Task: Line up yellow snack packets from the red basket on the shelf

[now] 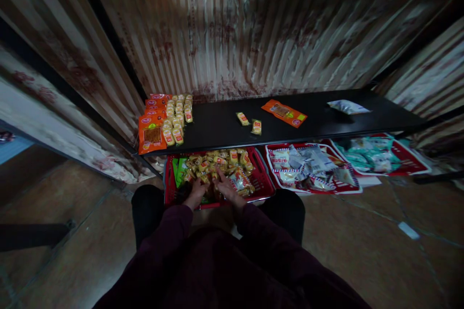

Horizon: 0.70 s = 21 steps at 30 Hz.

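Across the middle of the frame I have a black shelf (217,134), and just below its front edge, at lower centre, a red plastic basket (267,188). Orange snack packets (152,136) overlap in a line at the shelf's left end. I see the left hand (196,192) and right hand (225,187) close together in the basket, fingers partly curled among heaped yellow-wrapped snack packs (217,160); I can't tell whether either grips one. Similar packs sit mid-shelf and beside the orange ones.

Golden packets (216,160), red basket (264,176), black shelf (213,128).
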Each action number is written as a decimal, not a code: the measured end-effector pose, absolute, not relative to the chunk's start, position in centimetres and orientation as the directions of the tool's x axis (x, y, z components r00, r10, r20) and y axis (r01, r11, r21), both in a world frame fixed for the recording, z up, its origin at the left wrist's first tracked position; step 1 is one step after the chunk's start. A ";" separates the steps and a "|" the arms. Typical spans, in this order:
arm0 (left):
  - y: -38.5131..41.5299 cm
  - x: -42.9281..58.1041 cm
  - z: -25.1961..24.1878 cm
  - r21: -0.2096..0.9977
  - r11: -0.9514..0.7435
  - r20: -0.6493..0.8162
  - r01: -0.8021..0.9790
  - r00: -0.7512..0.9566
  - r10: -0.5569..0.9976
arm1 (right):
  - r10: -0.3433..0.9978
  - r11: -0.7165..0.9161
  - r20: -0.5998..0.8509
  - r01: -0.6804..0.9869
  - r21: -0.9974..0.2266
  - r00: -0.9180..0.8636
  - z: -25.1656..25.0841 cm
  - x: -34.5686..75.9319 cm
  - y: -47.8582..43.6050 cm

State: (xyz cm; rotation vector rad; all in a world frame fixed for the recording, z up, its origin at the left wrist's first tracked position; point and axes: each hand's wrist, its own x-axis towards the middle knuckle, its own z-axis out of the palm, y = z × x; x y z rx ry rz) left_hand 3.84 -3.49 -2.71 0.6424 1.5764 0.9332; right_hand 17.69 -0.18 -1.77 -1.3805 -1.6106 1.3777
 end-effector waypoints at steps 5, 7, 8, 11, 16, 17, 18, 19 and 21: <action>-4.0 2.6 -2.1 0.800 0.578 -0.600 -0.161 -0.206 0.773 | 0.965 0.032 -0.092 0.462 -0.887 -0.244 -2.3 17.6 -0.3; -4.1 2.6 -2.0 0.798 0.579 -0.603 -0.170 -0.208 0.770 | 0.972 0.087 -0.044 0.528 -0.845 -0.232 -2.1 17.3 -0.2; -4.1 2.7 -1.9 0.799 0.577 -0.601 -0.168 -0.212 0.771 | 0.972 0.110 -0.025 0.548 -0.829 -0.232 -1.9 17.1 -0.1; -3.9 3.3 -1.8 0.820 0.553 -0.571 -0.147 -0.244 0.784 | 0.964 0.115 -0.037 0.535 -0.837 -0.265 -1.3 16.6 -0.1; -3.0 4.1 -1.6 0.883 0.464 -0.461 -0.075 -0.327 0.825 | 0.946 -0.143 -0.215 0.281 -0.949 -0.245 -0.7 15.4 -0.4; -2.8 4.2 -1.5 0.889 0.453 -0.446 -0.062 -0.332 0.831 | 0.943 -0.213 -0.250 0.182 -0.960 -0.218 -0.7 15.1 -0.3; -2.7 4.3 -1.5 0.895 0.444 -0.434 -0.050 -0.332 0.837 | 0.938 -0.280 -0.290 0.077 -0.957 -0.189 -0.7 14.9 -0.3; -2.6 4.4 -1.4 0.900 0.434 -0.422 -0.040 -0.328 0.845 | 0.930 -0.337 -0.329 -0.020 -0.941 -0.162 -0.8 14.7 -0.2; -2.5 4.6 -1.3 0.910 0.412 -0.406 -0.048 -0.312 0.859 | 0.910 -0.413 -0.397 -0.159 -0.897 -0.124 -1.0 14.4 0.1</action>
